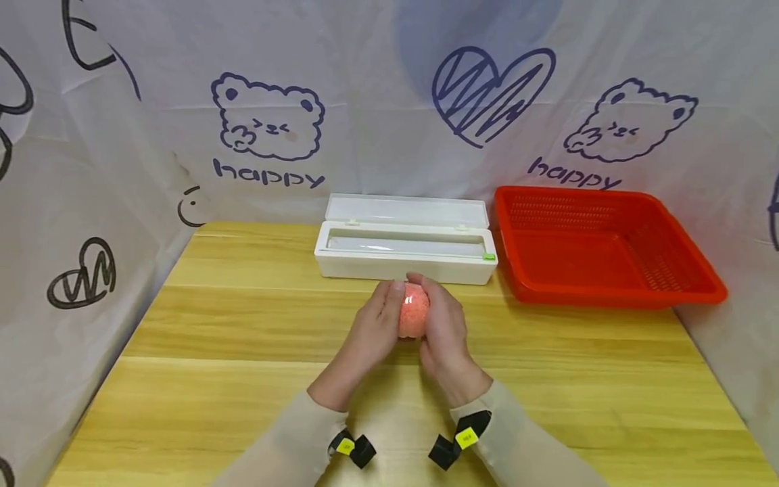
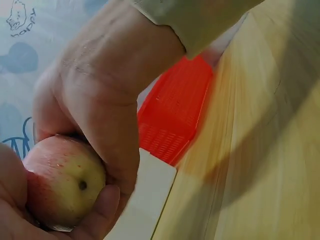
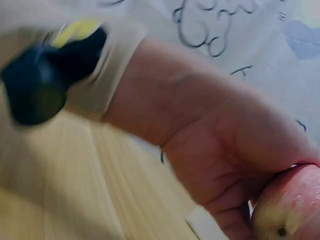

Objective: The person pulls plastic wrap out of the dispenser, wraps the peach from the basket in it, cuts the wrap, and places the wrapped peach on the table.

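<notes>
A red and yellowish apple (image 1: 414, 311) with a glossy surface is held between both hands, in front of the white box. My left hand (image 1: 377, 325) grips its left side, the thumb lying along it. On the opposite side my right hand (image 1: 445, 328) curls round the apple. The left wrist view shows the apple (image 2: 65, 182) with its dark pitted end facing the camera and fingertips against it. In the right wrist view the apple (image 3: 292, 205) is cut off by the frame edge. Just behind the hands stands the long white dispenser box (image 1: 408, 267), its lid (image 1: 408, 210) raised, a pale roll inside.
A red plastic basket (image 1: 615, 297) with perforated sides stands to the right of the box. All of this is on a wood-grain table (image 1: 243, 379). A white cloth (image 1: 377, 135) with drawn bears and hearts hangs behind and at the sides.
</notes>
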{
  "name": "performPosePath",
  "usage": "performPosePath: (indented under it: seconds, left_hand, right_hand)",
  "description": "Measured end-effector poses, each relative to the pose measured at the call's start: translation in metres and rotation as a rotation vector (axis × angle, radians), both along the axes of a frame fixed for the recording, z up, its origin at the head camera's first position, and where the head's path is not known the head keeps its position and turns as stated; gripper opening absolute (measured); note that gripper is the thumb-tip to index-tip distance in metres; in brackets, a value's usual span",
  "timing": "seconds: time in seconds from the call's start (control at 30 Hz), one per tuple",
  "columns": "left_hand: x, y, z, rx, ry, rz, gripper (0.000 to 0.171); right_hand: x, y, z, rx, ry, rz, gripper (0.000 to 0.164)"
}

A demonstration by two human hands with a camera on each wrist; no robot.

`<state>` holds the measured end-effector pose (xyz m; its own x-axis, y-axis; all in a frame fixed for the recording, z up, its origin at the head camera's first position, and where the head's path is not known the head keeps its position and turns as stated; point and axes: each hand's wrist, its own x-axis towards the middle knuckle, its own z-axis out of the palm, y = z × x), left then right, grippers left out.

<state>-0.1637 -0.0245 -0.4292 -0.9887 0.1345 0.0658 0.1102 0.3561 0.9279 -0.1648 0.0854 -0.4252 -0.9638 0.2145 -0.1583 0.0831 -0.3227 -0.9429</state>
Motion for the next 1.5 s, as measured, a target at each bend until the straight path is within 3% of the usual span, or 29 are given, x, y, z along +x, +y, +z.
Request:
performPosePath:
  seconds: [0.07,0.17,0.37,0.47,0.6,0.73,0.8,1.03,1.13,1.23,1.37,1.5]
  left_hand:
    - [0.001,0.002,-0.001,0.019,0.005,0.038,0.055]
    - [0.003,0.007,0.001,0.028,0.034,0.060,0.055]
    - [0.006,0.014,0.003,-0.030,0.115,0.106,0.054]
    - [0.006,0.013,0.004,-0.007,0.095,0.104,0.050]
    - [0.004,0.008,0.004,0.173,0.006,0.091,0.043]
    - [0.001,0.006,0.003,0.329,-0.065,0.058,0.045]
    - [0.000,0.008,0.003,0.321,-0.056,0.058,0.045]
    - [0.001,0.015,0.000,0.198,0.032,0.192,0.040]
    - [0.000,0.015,0.002,0.194,0.028,0.182,0.041]
    - [0.000,0.011,0.008,0.360,-0.116,0.136,0.041]
    - [-0.001,0.003,0.013,0.611,-0.376,0.064,0.052]
    - [-0.002,-0.005,0.010,0.573,-0.477,-0.022,0.057]
  right_hand:
    - [0.001,-0.001,-0.001,0.092,0.063,0.011,0.030]
    - [0.003,-0.004,-0.003,0.197,0.134,-0.047,0.029]
    - [0.000,-0.008,-0.006,0.153,0.169,-0.177,0.029]
    - [-0.001,-0.008,-0.004,0.120,0.151,-0.201,0.029]
    - [-0.002,-0.004,-0.001,0.001,0.117,-0.093,0.029]
    - [-0.002,0.002,0.000,0.010,0.131,0.003,0.031]
    - [-0.001,0.002,-0.001,0.074,0.161,-0.019,0.029]
    - [0.002,-0.007,-0.006,0.241,0.210,-0.184,0.028]
    - [0.002,-0.006,-0.007,0.250,0.218,-0.208,0.027]
    - [0.003,-0.004,-0.010,0.226,0.234,-0.195,0.027]
    - [0.004,-0.004,-0.014,0.227,0.292,-0.169,0.027]
    - [0.005,-0.007,-0.018,0.278,0.407,-0.171,0.026]
